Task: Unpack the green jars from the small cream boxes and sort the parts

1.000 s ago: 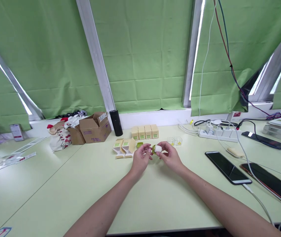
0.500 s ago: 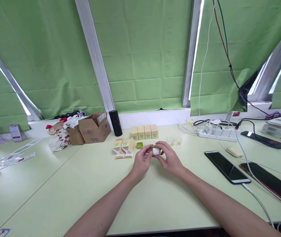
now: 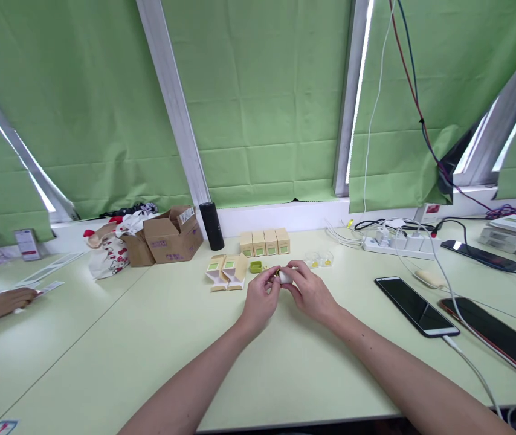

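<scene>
My left hand [image 3: 260,298] and my right hand [image 3: 311,292] meet over the pale green table [image 3: 158,350], both with fingers pinched round a small white and green case [image 3: 284,276]. Just beyond the hands lie a small green lid or case [image 3: 255,266] and two opened tan boxes [image 3: 226,270]. Behind them stands a row of several closed tan boxes [image 3: 264,242]. A clear plastic tray [image 3: 319,260] with yellow pieces sits to the right of the hands.
A black cylinder [image 3: 211,225], a cardboard carton [image 3: 171,234] and a patterned bag [image 3: 106,251] stand at the back left. Phones [image 3: 416,306] and a power strip [image 3: 400,243] with cables lie on the right. Another person's hand [image 3: 6,300] rests at the far left.
My hands have closed tighter round the small case and lowered it slightly. The other person's hand has come further in from the left.
</scene>
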{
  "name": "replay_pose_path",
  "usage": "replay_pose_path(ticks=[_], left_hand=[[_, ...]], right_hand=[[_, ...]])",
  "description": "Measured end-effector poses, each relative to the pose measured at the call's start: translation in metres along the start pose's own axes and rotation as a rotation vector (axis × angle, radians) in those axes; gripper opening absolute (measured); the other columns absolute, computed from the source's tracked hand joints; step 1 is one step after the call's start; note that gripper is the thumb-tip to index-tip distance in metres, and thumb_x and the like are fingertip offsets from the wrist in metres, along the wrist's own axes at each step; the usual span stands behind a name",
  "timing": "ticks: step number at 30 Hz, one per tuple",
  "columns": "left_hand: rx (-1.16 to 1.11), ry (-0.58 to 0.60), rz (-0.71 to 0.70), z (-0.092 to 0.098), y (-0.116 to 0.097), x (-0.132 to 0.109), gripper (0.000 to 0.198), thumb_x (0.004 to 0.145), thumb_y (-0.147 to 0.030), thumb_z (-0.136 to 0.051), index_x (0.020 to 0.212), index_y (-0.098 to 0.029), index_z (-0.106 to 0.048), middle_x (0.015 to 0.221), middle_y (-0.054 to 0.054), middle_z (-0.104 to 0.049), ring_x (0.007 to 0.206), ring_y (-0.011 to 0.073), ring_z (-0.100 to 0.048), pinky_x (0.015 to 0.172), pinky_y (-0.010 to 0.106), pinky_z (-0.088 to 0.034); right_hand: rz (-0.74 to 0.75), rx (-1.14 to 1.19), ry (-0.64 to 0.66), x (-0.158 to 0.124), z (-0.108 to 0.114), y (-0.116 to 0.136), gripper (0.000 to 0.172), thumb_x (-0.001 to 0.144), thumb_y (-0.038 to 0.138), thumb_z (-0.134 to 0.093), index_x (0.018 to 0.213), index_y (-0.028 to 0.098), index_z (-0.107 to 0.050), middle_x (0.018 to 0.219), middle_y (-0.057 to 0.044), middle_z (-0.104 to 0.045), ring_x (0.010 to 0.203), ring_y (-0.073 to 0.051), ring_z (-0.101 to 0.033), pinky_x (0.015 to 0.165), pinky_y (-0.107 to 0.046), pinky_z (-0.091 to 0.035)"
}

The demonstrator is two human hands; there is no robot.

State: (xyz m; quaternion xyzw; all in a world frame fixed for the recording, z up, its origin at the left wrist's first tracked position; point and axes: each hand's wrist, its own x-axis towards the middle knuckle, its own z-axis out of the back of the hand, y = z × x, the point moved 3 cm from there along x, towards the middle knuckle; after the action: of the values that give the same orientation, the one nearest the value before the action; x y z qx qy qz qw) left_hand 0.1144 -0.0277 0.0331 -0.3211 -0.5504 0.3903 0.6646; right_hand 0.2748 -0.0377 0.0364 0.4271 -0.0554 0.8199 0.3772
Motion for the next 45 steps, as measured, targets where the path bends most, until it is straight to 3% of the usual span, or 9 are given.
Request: replay_pose_path(ticks=[6, 11, 16, 21, 26, 29, 32, 38, 45], left_hand=[[-0.068, 0.011, 0.047, -0.002, 0.001, 0.003, 0.03, 0.096, -0.034, -0.063, 0.12, -0.02, -0.074, 0.114, 0.009, -0.078, 0.088, 0.021, -0.075, 0.084, 0.038, -0.063], [0.022, 0.021, -0.018, 0.006, -0.006, 0.002, 0.033, 0.094, -0.037, -0.067, 0.123, -0.022, -0.074, 0.116, 0.01, -0.075, 0.098, 0.0236, -0.071, 0.092, 0.04, -0.058], [0.186, 0.106, -0.119, 0.013, -0.009, 0.001, 0.042, 0.086, -0.027, -0.075, 0.128, -0.028, -0.07, 0.125, 0.009, -0.07, 0.114, 0.0272, -0.061, 0.102, 0.043, -0.049], [0.104, 0.138, -0.02, 0.009, -0.004, 0.002, 0.039, 0.089, -0.036, -0.074, 0.125, -0.024, -0.067, 0.127, 0.009, -0.069, 0.115, 0.0262, -0.062, 0.102, 0.042, -0.049], [0.056, 0.103, 0.0, 0.008, 0.001, 0.003, 0.037, 0.087, -0.034, -0.076, 0.12, -0.021, -0.066, 0.12, 0.01, -0.071, 0.11, 0.0253, -0.067, 0.098, 0.041, -0.051], [0.032, 0.066, 0.019, 0.009, 0.008, 0.005, 0.039, 0.085, -0.033, -0.078, 0.119, -0.02, -0.066, 0.12, 0.011, -0.072, 0.11, 0.0258, -0.068, 0.098, 0.042, -0.053], [-0.053, 0.023, 0.051, 0.011, 0.014, 0.007, 0.041, 0.083, -0.032, -0.079, 0.12, -0.02, -0.066, 0.124, 0.012, -0.071, 0.114, 0.0255, -0.067, 0.098, 0.041, -0.054], [-0.188, -0.036, 0.096, 0.014, 0.019, 0.01, 0.045, 0.079, -0.03, -0.082, 0.12, -0.019, -0.067, 0.125, 0.014, -0.07, 0.121, 0.0265, -0.064, 0.096, 0.039, -0.055], [-0.211, -0.067, 0.114, 0.016, 0.022, 0.012, 0.046, 0.079, -0.032, -0.083, 0.12, -0.019, -0.066, 0.125, 0.014, -0.07, 0.121, 0.027, -0.065, 0.099, 0.04, -0.054]], right_hand=[[-0.032, 0.069, 0.034, 0.002, -0.003, -0.001, 0.034, 0.105, 0.023, -0.045, 0.137, 0.027, -0.055, 0.125, -0.014, -0.059, 0.097, -0.027, -0.068, 0.075, -0.041, -0.062], [-0.101, 0.232, -0.004, 0.001, -0.005, -0.006, 0.03, 0.104, 0.025, -0.048, 0.133, 0.027, -0.056, 0.123, -0.013, -0.059, 0.103, -0.028, -0.066, 0.081, -0.045, -0.062], [-0.203, 0.359, -0.002, 0.0, -0.004, -0.013, 0.026, 0.101, 0.029, -0.054, 0.126, 0.028, -0.06, 0.119, -0.01, -0.062, 0.097, -0.025, -0.065, 0.076, -0.04, -0.061], [-0.243, 0.505, -0.052, 0.001, -0.005, -0.011, 0.023, 0.1, 0.038, -0.058, 0.117, 0.026, -0.065, 0.109, -0.008, -0.066, 0.101, -0.024, -0.064, 0.083, -0.04, -0.059], [-0.429, 0.705, -0.133, 0.004, -0.011, -0.018, 0.034, 0.098, 0.053, -0.059, 0.112, 0.024, -0.068, 0.108, -0.008, -0.071, 0.101, -0.025, -0.067, 0.09, -0.043, -0.058], [-0.607, 0.944, -0.246, 0.004, -0.011, -0.03, 0.045, 0.093, 0.064, -0.062, 0.108, 0.022, -0.069, 0.107, -0.01, -0.074, 0.101, -0.026, -0.069, 0.09, -0.044, -0.059], [-0.737, 1.156, -0.262, 0.003, -0.01, -0.042, 0.052, 0.092, 0.069, -0.06, 0.106, 0.021, -0.072, 0.11, -0.013, -0.076, 0.106, -0.029, -0.07, 0.088, -0.046, -0.06], [-0.765, 1.239, -0.188, 0.001, -0.005, -0.045, 0.054, 0.095, 0.069, -0.053, 0.112, 0.022, -0.074, 0.118, -0.014, -0.076, 0.109, -0.031, -0.071, 0.082, -0.045, -0.061], [-0.765, 1.31, -0.168, 0.006, 0.002, -0.033, 0.048, 0.092, 0.065, -0.06, 0.112, 0.023, -0.071, 0.122, -0.014, -0.075, 0.112, -0.031, -0.07, 0.081, -0.043, -0.06]])
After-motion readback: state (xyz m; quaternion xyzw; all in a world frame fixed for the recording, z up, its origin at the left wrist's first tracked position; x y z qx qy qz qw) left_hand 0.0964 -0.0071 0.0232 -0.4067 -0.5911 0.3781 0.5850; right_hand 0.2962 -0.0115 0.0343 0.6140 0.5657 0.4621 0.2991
